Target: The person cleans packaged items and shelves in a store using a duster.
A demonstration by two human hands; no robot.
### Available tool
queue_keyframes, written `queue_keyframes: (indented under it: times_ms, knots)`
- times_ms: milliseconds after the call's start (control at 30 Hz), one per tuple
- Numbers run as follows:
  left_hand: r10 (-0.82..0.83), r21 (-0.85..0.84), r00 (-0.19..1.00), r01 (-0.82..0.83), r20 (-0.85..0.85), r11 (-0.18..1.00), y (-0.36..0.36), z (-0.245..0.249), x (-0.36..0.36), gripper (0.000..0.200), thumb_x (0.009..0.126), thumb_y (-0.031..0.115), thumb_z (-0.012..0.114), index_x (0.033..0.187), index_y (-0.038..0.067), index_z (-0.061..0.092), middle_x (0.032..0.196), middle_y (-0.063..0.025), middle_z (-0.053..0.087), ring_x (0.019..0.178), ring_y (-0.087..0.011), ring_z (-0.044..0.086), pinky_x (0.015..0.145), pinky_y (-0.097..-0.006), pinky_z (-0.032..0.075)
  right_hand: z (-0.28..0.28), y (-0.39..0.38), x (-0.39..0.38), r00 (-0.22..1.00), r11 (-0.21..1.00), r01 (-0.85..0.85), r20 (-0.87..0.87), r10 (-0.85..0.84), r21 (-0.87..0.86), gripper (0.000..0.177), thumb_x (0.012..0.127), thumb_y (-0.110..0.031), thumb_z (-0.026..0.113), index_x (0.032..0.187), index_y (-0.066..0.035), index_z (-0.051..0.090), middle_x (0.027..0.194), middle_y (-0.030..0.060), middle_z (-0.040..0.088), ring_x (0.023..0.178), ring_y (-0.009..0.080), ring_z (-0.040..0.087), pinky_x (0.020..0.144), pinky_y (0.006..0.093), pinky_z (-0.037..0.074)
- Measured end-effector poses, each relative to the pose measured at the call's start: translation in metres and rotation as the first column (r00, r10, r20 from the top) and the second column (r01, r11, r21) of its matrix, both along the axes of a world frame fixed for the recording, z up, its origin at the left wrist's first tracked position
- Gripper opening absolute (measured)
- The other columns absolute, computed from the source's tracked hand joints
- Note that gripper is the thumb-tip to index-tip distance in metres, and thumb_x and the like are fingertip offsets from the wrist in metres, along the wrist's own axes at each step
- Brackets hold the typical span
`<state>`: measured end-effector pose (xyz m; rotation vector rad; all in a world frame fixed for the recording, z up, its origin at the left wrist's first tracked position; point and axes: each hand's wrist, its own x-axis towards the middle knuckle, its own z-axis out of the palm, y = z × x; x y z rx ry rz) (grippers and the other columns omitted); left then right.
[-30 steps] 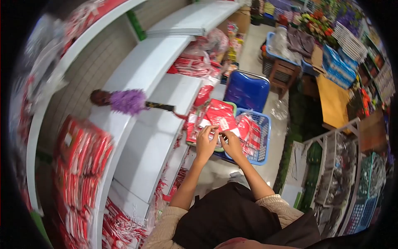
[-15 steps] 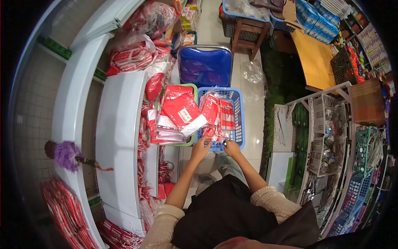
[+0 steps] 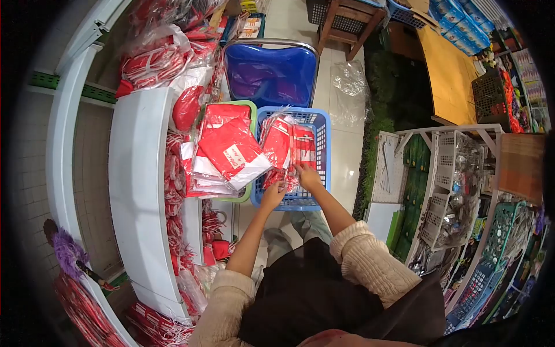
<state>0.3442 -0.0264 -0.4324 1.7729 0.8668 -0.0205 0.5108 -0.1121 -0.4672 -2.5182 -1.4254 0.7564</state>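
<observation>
Red and white packets in clear plastic lie in a blue basket. My left hand is at the basket's near left part, its fingers closed at the lower ends of the packets; what they pinch is too small to make out. Further right, my right hand reaches over the basket at the lower edge of a striped red and white packet. Its fingertips touch the plastic, and whether they grip it is unclear. Beside the basket, a green basket holds a stack of red and white packets.
A blue chair stands beyond the baskets. White shelves with red and white goods run along the left. Racks with white baskets are at the right. A wooden stool and a yellow tabletop stand farther off.
The view has shifted, with the baskets now further left and slightly higher. My right hand has moved further over the basket, up onto the striped packet. My left hand stays near the packets' lower ends.
</observation>
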Motion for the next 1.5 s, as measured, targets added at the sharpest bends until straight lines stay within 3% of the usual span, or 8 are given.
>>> queue_keyframes:
  times_ms: [433, 767, 1000, 1133, 1267, 1367, 1400, 1500]
  knots:
    - [-0.072, -0.223, 0.997, 0.074, 0.015, 0.972, 0.001, -0.074, 0.050, 0.075, 0.073, 0.022, 0.070, 0.132, -0.002, 0.031, 0.130, -0.0212, 0.042, 0.122, -0.0298, 0.042, 0.100, -0.0359, 0.034, -0.006, 0.029, 0.027, 0.993, 0.982, -0.051, 0.098, 0.070, -0.181, 0.032, 0.081, -0.021, 0.051, 0.113, -0.020, 0.054, 0.115, 0.0120, 0.053, 0.101, 0.0337, 0.056, 0.075, 0.0458, 0.049]
    - [-0.142, -0.261, 0.990, 0.138, 0.001, 0.956, -0.034, -0.088, 0.064, 0.069, 0.079, 0.020, 0.065, 0.135, 0.001, 0.029, 0.134, -0.0222, 0.039, 0.124, -0.0301, 0.039, 0.101, -0.0340, 0.032, -0.009, 0.020, 0.058, 0.959, 0.957, 0.279, -0.022, -0.281, -0.075, 0.021, 0.074, -0.004, 0.056, 0.095, -0.003, 0.055, 0.086, 0.0199, 0.063, 0.079, 0.0366, 0.064, 0.067, 0.0437, 0.052]
    - [-0.003, -0.227, 0.999, -0.007, -0.043, 0.974, -0.029, -0.061, 0.060, 0.060, 0.092, 0.049, 0.036, 0.131, 0.004, 0.038, 0.125, -0.0209, 0.049, 0.115, -0.0301, 0.048, 0.098, -0.0349, 0.034, 0.053, 0.005, 0.063, 0.768, 0.806, 0.583, -0.392, -0.506, 0.102, 0.032, 0.077, -0.006, 0.053, 0.106, -0.002, 0.039, 0.086, 0.0260, 0.060, 0.081, 0.0445, 0.058, 0.067, 0.0485, 0.047]
    - [0.255, -0.647, 0.957, -0.283, -0.140, 0.708, -0.026, -0.044, 0.063, 0.071, 0.084, 0.067, 0.035, 0.123, 0.010, 0.049, 0.118, -0.0076, 0.055, 0.103, -0.0193, 0.053, 0.091, -0.0348, 0.037, 0.098, -0.017, 0.046, 0.721, 0.732, 0.622, -0.566, -0.399, 0.277, 0.029, 0.079, -0.002, 0.047, 0.107, -0.003, 0.038, 0.077, 0.0203, 0.057, 0.070, 0.0360, 0.058, 0.062, 0.0414, 0.045]
    - [0.383, -0.800, 0.911, -0.340, -0.151, 0.495, -0.020, -0.026, 0.062, 0.056, 0.086, 0.060, 0.041, 0.115, 0.013, 0.054, 0.105, -0.0016, 0.060, 0.093, -0.0159, 0.056, 0.080, -0.0331, 0.043, 0.126, -0.024, 0.022, 0.777, 0.634, 0.579, -0.582, -0.238, 0.513, 0.027, 0.078, 0.004, 0.042, 0.103, -0.004, 0.038, 0.070, 0.0112, 0.050, 0.063, 0.0192, 0.051, 0.059, 0.0310, 0.041]
    - [0.610, -0.820, 0.791, -0.378, -0.045, 0.430, -0.013, 0.017, 0.062, 0.047, 0.089, 0.052, 0.045, 0.113, 0.012, 0.055, 0.100, -0.0014, 0.061, 0.089, -0.0151, 0.057, 0.079, -0.0342, 0.045, 0.145, -0.020, 0.013, 0.580, 0.612, 0.682, -0.806, -0.119, 0.400, 0.025, 0.078, 0.005, 0.042, 0.101, -0.004, 0.037, 0.067, 0.0063, 0.045, 0.063, 0.0121, 0.046, 0.058, 0.0268, 0.039]
    - [0.698, -0.798, 0.716, -0.422, -0.002, 0.431, -0.012, 0.037, 0.063, 0.040, 0.089, 0.043, 0.051, 0.110, 0.010, 0.057, 0.095, -0.0023, 0.062, 0.084, -0.0136, 0.058, 0.077, -0.0303, 0.045, 0.151, -0.019, 0.016, 0.638, 0.711, 0.616, -0.744, -0.199, 0.338, 0.029, 0.083, -0.008, 0.054, 0.107, -0.003, 0.039, 0.081, 0.0155, 0.061, 0.073, 0.0306, 0.059, 0.069, 0.0371, 0.045]
    - [0.713, -0.592, 0.690, -0.524, 0.126, 0.612, 0.005, 0.092, 0.048, 0.037, 0.088, 0.038, 0.055, 0.107, 0.006, 0.057, 0.093, -0.0027, 0.061, 0.082, -0.0101, 0.057, 0.074, -0.0240, 0.044, 0.171, -0.002, 0.014, 0.754, 0.613, 0.581, -0.637, -0.159, 0.535, 0.030, 0.083, -0.011, 0.057, 0.107, -0.004, 0.040, 0.083, 0.0170, 0.063, 0.075, 0.0315, 0.061, 0.066, 0.0395, 0.045]
